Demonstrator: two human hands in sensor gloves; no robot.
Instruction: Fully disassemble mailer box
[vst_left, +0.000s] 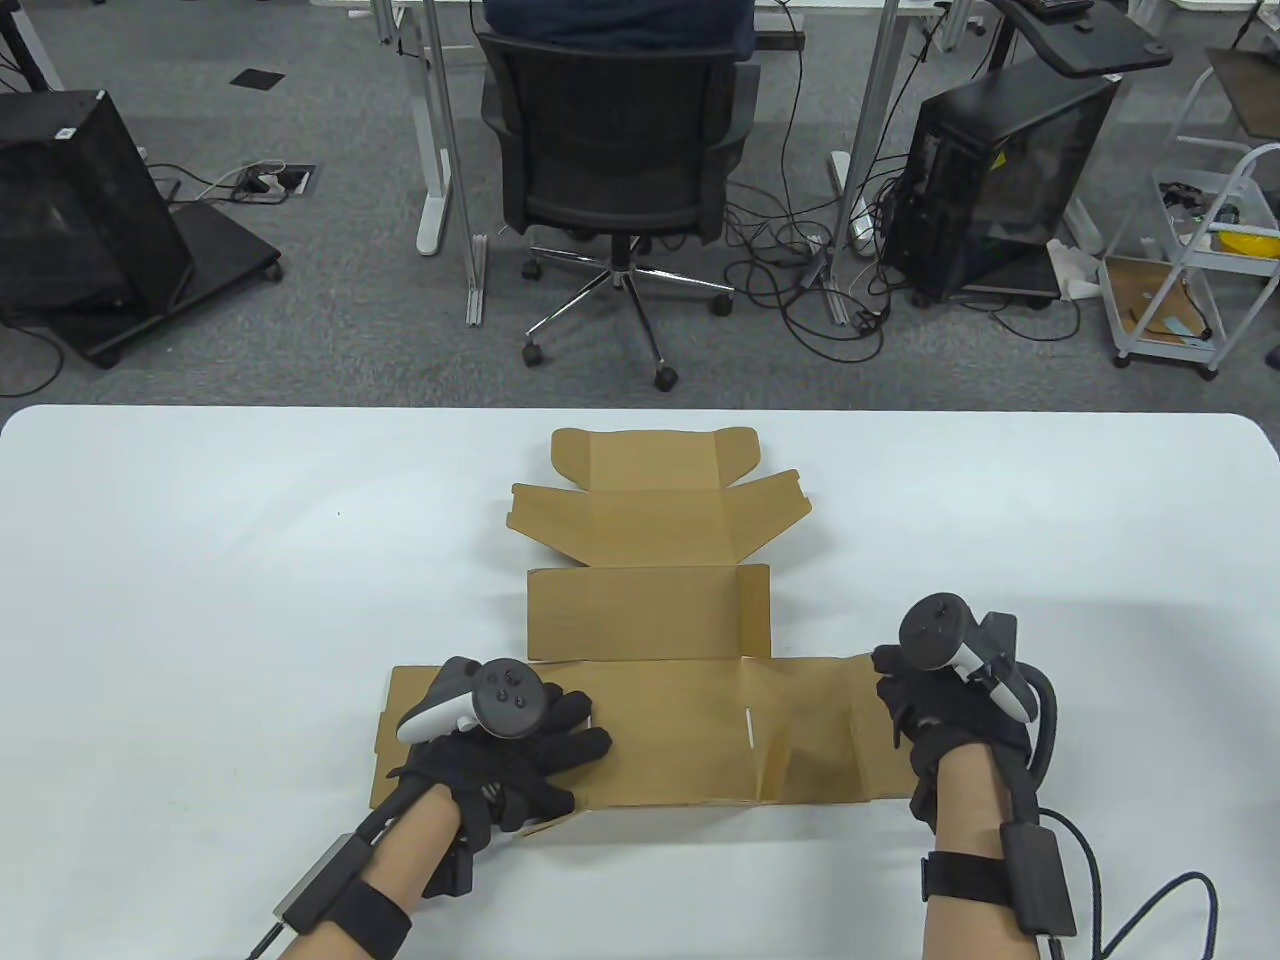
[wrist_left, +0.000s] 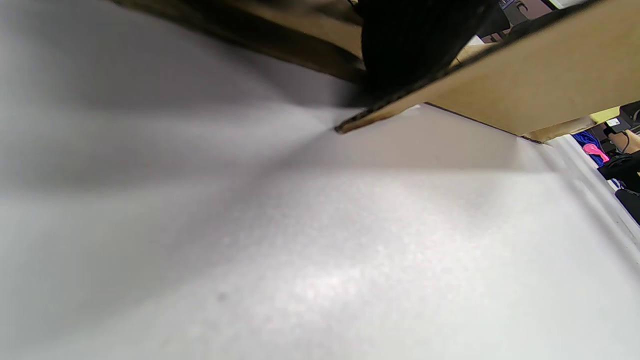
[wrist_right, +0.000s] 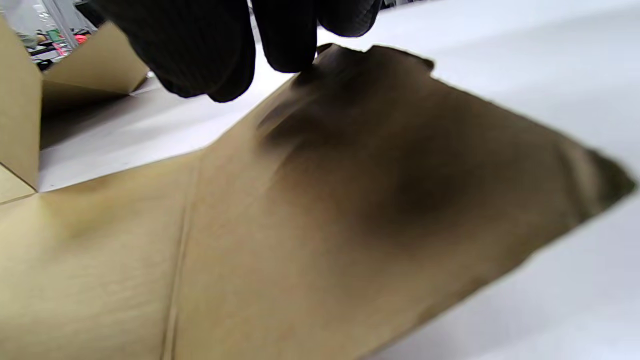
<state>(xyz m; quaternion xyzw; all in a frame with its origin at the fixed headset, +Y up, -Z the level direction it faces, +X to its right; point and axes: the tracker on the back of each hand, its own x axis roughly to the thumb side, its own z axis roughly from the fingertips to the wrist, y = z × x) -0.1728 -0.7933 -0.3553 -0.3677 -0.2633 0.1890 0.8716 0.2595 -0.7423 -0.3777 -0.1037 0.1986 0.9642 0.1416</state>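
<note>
Cardboard box lies almost flat on counter; left grip presses spread-fingered, right grip pinches side flap; far panels beyond both remain raised

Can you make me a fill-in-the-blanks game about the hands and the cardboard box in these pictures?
1. The brown box lies opened out on a ____ table.
2. The left hand rests on the box's ____ end.
3. The right hand touches the box's ____ end.
4. Behind the table stands a black ____ on wheels.

Missing words: white; left; right; chair
</note>
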